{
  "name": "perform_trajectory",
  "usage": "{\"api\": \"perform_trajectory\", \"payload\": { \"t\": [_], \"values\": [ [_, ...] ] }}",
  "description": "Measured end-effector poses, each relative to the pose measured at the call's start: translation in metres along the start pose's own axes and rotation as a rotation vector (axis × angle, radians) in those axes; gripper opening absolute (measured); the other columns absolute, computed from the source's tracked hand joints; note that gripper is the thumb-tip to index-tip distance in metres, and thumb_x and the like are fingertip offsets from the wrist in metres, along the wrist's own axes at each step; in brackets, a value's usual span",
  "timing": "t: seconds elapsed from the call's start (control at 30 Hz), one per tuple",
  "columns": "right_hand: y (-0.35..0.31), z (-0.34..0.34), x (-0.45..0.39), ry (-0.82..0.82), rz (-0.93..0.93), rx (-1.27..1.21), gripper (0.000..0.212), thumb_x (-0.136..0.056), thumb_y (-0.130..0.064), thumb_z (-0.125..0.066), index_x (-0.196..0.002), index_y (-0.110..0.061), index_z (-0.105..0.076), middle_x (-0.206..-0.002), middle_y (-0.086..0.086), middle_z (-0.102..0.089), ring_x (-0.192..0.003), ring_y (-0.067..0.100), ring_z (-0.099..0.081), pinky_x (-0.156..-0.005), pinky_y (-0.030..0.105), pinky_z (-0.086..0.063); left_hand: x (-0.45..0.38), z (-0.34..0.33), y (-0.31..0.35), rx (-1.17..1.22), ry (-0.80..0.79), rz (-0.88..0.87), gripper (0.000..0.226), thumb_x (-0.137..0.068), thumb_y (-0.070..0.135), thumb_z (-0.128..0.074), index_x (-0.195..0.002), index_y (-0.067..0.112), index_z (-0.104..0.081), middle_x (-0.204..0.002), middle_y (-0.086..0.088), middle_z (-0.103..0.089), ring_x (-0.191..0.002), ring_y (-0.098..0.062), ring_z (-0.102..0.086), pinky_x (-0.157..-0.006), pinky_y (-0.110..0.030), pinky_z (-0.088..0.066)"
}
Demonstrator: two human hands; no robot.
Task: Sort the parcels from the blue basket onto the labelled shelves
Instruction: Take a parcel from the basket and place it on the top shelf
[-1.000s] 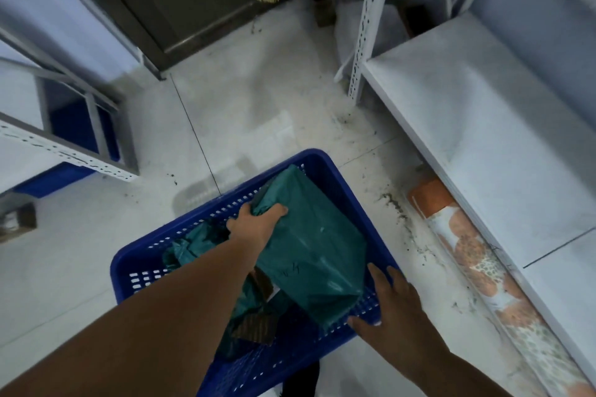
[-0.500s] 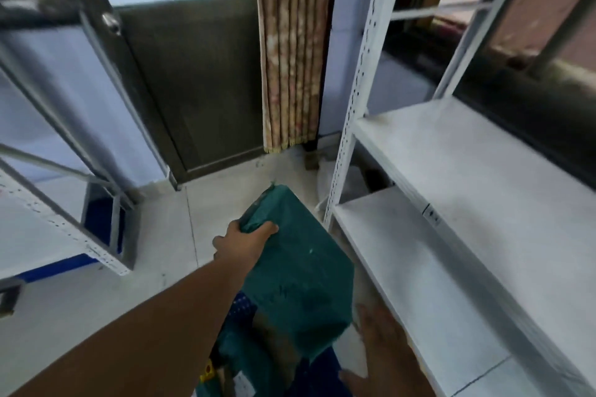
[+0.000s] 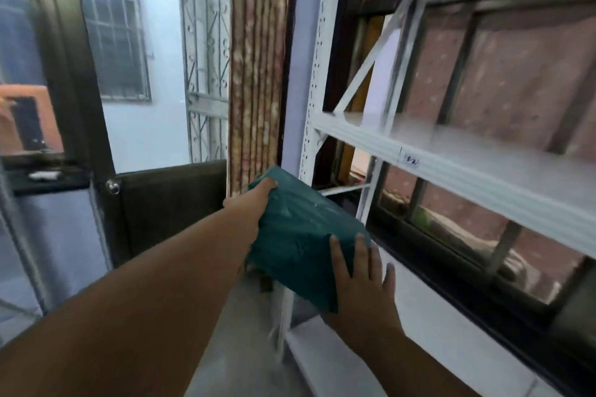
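Note:
A dark green plastic-wrapped parcel [image 3: 300, 235] is held up in the air in front of the white metal shelving [image 3: 467, 177] on the right. My left hand [image 3: 248, 206] grips its far left end, thumb on top. My right hand [image 3: 361, 271] holds its near right corner, fingers spread over the wrapping. A small label [image 3: 411, 160] is stuck on the front edge of the shelf at chest height, just right of and above the parcel. The blue basket is out of view.
A perforated white upright [image 3: 317, 80] stands right behind the parcel. A lower shelf board [image 3: 371, 361] lies under my right hand. A patterned curtain [image 3: 258, 68] and a dark door [image 3: 167, 209] are straight ahead. Another rack edge [image 3: 19, 235] is at the far left.
The parcel has been lifted out of the blue basket to shelf height. My right hand left the basket rim and took hold of the parcel. My view swung up from the floor.

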State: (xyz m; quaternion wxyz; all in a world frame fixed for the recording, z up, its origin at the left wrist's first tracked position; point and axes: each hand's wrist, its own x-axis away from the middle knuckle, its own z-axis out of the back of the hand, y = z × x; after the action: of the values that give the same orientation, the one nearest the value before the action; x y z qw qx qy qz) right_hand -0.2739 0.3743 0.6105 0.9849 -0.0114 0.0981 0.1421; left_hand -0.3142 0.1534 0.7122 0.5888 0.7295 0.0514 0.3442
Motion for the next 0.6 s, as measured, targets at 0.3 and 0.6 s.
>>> {"api": "perform_trajectory", "payload": {
  "t": [0.3, 0.6],
  "values": [
    [0.008, 0.184, -0.020, 0.365, -0.032, 0.086, 0.142, -0.071, -0.081, -0.069, -0.149, -0.040, 0.043, -0.161, 0.029, 0.035, -0.151, 0.057, 0.022, -0.113, 0.081, 0.011, 0.148, -0.015, 0.152, -0.095, -0.294, -0.185, 0.059, -0.089, 0.066, -0.065, -0.112, 0.011, -0.066, -0.103, -0.019, -0.071, -0.092, -0.035, -0.068, -0.098, -0.046, -0.054],
    [0.032, 0.307, -0.021, 0.644, 0.030, 0.304, 0.146, -0.062, -0.073, -0.081, -0.162, -0.036, 0.019, -0.162, 0.041, -0.009, -0.148, 0.062, -0.014, -0.113, 0.081, -0.005, 0.245, -0.011, 0.248, -0.200, -0.281, -0.341, 0.071, -0.083, 0.075, -0.064, -0.110, 0.010, -0.070, -0.110, -0.017, -0.076, -0.105, -0.033, -0.074, -0.101, -0.045, -0.057]
  ]
}}
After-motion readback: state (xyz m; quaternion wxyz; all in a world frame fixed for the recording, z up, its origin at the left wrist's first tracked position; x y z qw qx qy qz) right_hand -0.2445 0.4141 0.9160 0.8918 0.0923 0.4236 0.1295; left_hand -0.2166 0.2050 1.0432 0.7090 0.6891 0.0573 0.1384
